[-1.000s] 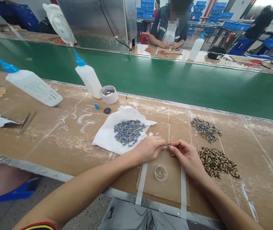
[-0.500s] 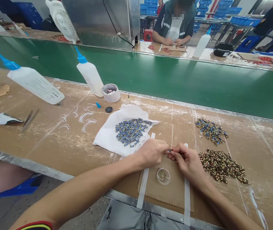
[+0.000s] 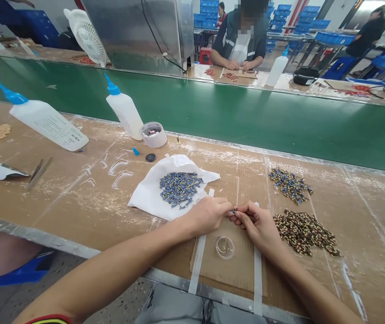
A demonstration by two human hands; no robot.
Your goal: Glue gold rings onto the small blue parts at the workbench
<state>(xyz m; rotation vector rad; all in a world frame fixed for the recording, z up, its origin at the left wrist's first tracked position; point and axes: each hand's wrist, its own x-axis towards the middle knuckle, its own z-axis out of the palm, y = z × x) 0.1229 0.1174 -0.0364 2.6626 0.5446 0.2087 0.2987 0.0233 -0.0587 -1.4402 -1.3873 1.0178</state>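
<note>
My left hand (image 3: 210, 214) and my right hand (image 3: 258, 225) meet above a taped cardboard piece (image 3: 236, 272), fingertips pinched together. Between them is a tiny blue and dark part (image 3: 233, 210), too small to name closely; both hands appear to grip it. Just below stands a small clear round cup (image 3: 225, 247) with a thin stick in it. Left of my hands, a heap of small blue and yellow parts (image 3: 180, 188) lies on a white cloth (image 3: 145, 198). To the right are a pile of brown and yellow parts (image 3: 307, 231) and a smaller pile with blue pieces (image 3: 290, 184).
Two white bottles with blue nozzles, one leaning (image 3: 124, 112) and one tilted far over (image 3: 48, 123), stand left beside a tape roll (image 3: 154, 135). Tweezers (image 3: 39, 173) lie at the left. A green belt (image 3: 212, 110) runs behind; a person (image 3: 241, 45) sits across it.
The view has shifted slightly, so the table items appear a little further left. Both hands stay pinched together at the tiny part, in nearly the same pose.
</note>
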